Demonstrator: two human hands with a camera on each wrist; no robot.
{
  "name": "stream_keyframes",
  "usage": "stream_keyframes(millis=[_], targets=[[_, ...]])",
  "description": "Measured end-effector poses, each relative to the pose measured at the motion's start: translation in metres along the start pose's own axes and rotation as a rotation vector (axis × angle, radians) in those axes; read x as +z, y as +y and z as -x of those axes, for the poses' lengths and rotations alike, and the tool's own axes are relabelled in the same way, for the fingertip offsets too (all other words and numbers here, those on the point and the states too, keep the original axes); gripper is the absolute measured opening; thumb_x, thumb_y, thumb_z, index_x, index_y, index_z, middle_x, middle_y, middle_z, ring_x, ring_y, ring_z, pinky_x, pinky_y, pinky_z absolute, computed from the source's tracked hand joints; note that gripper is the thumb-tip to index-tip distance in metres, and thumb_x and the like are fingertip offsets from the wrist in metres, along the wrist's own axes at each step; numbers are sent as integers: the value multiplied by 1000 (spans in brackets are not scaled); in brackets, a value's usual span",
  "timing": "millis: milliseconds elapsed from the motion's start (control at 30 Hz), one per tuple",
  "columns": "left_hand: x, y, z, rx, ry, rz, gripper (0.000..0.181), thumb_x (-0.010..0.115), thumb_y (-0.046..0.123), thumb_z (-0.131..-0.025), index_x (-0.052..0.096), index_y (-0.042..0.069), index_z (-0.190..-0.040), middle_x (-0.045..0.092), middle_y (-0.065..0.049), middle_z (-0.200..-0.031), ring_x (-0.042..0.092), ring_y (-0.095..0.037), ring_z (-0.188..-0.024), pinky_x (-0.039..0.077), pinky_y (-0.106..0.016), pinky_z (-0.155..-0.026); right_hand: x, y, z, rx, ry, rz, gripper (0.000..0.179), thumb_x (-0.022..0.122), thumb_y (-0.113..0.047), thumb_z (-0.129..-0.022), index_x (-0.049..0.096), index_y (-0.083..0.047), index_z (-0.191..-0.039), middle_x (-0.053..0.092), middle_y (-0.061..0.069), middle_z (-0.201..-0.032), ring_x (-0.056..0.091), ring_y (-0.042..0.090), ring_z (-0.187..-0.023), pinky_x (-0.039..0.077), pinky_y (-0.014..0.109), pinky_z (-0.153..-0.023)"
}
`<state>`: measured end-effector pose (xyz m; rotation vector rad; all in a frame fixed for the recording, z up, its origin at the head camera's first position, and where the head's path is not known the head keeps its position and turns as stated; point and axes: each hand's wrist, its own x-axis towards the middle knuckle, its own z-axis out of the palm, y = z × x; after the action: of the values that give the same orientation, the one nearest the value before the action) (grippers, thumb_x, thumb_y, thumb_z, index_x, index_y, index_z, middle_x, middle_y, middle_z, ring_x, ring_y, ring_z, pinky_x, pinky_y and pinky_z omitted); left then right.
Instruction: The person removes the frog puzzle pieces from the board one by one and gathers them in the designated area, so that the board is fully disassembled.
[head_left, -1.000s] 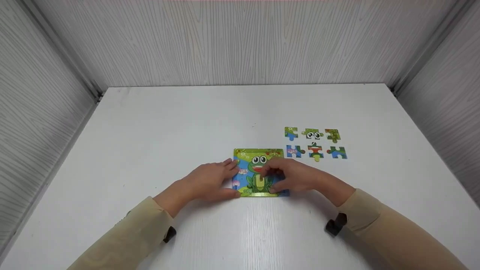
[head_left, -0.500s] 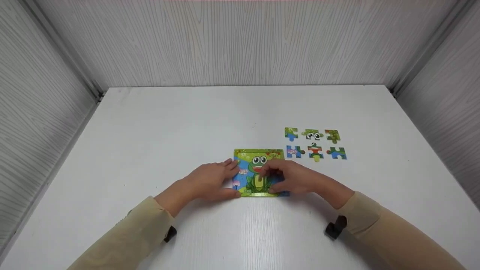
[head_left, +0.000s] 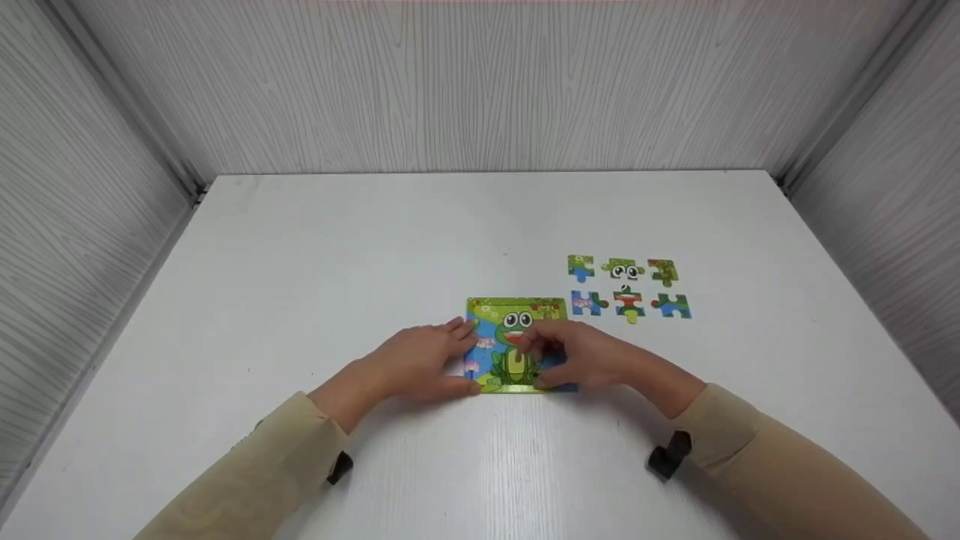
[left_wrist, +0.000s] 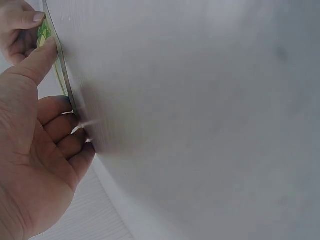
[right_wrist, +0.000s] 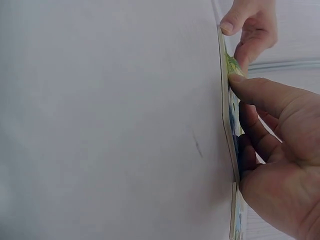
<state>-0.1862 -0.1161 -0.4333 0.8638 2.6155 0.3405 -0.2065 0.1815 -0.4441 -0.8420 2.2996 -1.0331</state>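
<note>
A frog puzzle board [head_left: 491,312] lies flat on the white table in the head view. My left hand [head_left: 420,364] holds its left side, thumb on the near corner and bent fingers along the edge. Over the board's right half curls my right hand [head_left: 592,354]. Between its thumb and fingers it pinches a green and yellow puzzle piece [right_wrist: 233,65] at the frog's belly, which stands slightly proud of the board in the right wrist view. My right fingers hide part of the board and of the piece.
Several loose jigsaw pieces lie in two rows right of and beyond the board, among them one with the frog's eyes [head_left: 623,270] and one with its mouth [head_left: 628,303]. Pale wood-grain walls [head_left: 480,90] bound the white table [head_left: 337,240] at the back and sides.
Both hands stay almost where they were. The right hand's fingers and thumb shift very slightly over the frog's belly. The loose pieces keep their arrangement.
</note>
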Motion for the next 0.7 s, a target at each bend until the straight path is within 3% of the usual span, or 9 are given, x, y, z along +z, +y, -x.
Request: stream_keyframes(millis=[233,700], targets=[[-1,1,1,-1,-5,-4,84,66,59,-99,39,14,-165,31,-6,-172,27,-26,-159,31,-50,-125,4,-1,-1,17,25,15,50,94,-29,-84,67,-24,-126,62,-4,-109,56,20,-104,47,35,-94],[0,-2,0,38,25,8,80,67,55,-99,45,11,-162,36,-9,-169,30,-28,-158,34,-51,-123,9,-1,-2,-23,53,50,40,89,-25,-89,67,-20,-122,63,-4,-104,57,18,-99,48,33,-89]])
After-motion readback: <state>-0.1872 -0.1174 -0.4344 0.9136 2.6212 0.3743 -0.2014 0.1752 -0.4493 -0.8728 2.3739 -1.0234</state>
